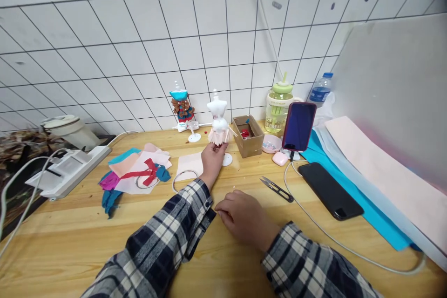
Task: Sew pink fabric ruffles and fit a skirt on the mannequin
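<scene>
A small white mannequin [217,111] with a pale pink skirt [219,136] stands upright toward the back of the table. My left hand [213,160] reaches forward and is closed on its lower part, just under the skirt; the exact grip is partly hidden. Its round white base [227,159] shows beside my fingers. Nearer to me, my right hand [244,216] is held low by the left cuff, fingers curled inward. Whatever it may hold is hidden. Thread snips [278,189] lie to its right, and a pale pink sheet [190,165] lies left of my left hand.
A dressed mannequin [182,107] stands behind. Rightward are a cardboard box [252,146], pink dish [271,144], upright phone [299,126], green-lidded jug [277,109] and black phone [330,191] with a cable. Fabric scraps [139,167] and a power strip [75,174] lie left.
</scene>
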The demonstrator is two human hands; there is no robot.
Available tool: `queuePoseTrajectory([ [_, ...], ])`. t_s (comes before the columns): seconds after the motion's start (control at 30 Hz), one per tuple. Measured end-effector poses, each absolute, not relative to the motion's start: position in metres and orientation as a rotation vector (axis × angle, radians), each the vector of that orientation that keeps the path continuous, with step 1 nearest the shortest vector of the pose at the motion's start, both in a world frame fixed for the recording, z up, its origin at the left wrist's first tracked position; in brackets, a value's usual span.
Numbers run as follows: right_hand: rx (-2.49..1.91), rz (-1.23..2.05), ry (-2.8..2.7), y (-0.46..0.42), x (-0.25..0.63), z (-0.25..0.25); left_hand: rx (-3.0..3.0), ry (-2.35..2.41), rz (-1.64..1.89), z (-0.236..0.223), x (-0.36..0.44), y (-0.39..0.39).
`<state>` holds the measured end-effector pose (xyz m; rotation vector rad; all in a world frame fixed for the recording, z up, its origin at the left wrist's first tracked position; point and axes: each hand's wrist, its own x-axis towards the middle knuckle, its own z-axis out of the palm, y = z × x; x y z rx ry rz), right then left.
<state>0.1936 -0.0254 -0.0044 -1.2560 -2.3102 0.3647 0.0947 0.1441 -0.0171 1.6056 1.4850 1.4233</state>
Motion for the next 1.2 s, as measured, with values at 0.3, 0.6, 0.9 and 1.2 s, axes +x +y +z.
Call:
queuePoseTrajectory([
  [0.3, -1.251, 0.450, -2.330, -0.015, 0.190, -0.011, 1.661, 1.463, 1.299, -0.024, 0.098, 0.159],
  [0.6, -1.356, 0.470, -2.112, 0.002, 0.213, -0.019, 1.784, 1.524, 1.327, -0.015, 0.079, 0.134],
  [0.9, -1.440, 0.553, -2.031, -0.004, 0.224, -0.018, 2.034, 1.760, 1.395, 0.019, -0.018, 0.090],
  [1.2, -1.441, 0.568, -2.051, -0.012, 0.217, -0.015, 1.476, 2.692, 0.933, 0.012, -0.213, 0.095],
])
